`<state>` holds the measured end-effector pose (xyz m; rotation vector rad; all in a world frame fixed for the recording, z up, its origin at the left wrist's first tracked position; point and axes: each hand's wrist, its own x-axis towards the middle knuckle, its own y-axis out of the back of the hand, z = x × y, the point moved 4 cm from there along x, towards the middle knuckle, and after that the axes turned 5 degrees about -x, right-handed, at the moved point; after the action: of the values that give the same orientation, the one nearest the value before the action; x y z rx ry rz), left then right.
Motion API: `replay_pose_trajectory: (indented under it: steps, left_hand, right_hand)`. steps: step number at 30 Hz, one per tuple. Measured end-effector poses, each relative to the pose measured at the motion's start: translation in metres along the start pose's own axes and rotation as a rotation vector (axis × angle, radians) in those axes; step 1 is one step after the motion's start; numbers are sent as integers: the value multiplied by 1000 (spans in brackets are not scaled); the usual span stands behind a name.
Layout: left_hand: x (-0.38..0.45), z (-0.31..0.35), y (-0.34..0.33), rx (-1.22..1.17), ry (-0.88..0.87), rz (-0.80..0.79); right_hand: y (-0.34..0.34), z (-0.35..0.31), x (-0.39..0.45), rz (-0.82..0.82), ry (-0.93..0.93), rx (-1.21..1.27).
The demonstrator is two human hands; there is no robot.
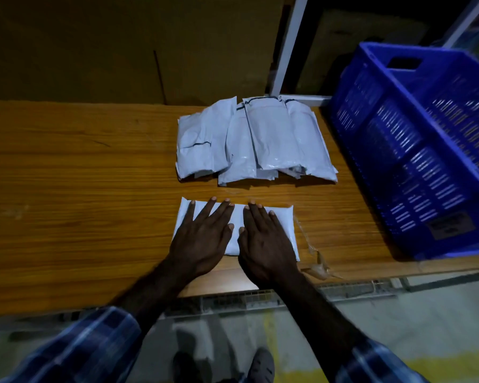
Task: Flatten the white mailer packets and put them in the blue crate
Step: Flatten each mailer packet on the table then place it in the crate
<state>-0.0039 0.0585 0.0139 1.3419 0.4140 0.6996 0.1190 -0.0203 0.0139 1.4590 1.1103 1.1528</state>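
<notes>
Lying flat under both hands: mailer packet.

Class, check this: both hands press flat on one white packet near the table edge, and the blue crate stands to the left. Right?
Not quite. The head view shows the blue crate on the right, not the left. Both the left hand and right hand do press flat on one white packet.

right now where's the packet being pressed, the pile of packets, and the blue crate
pressed packet (281,217), head view, bare right end beside the right hand
pile of packets (271,139), head view, top packet's middle
blue crate (393,134), head view, slatted near wall
</notes>
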Motion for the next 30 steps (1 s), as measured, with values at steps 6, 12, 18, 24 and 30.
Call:
replay_pose_trajectory:
  steps: [6,12,18,24,30]
  left_hand:
    - [-5,-15,11,-15,22,2]
    - [-10,-24,5,-48,43,-27]
    - [-6,-24,9,-87,47,-48]
    - [-2,-17,6,-38,18,-74]
    - [-10,-32,6,-103,48,-68]
  right_hand:
    - [6,-25,15,44,22,34]
    - [-7,-30,11,70,45,28]
    - [-3,-32,15,31,39,26]
    - [-7,-33,14,41,43,1]
    - [1,-11,9,28,-38,19]
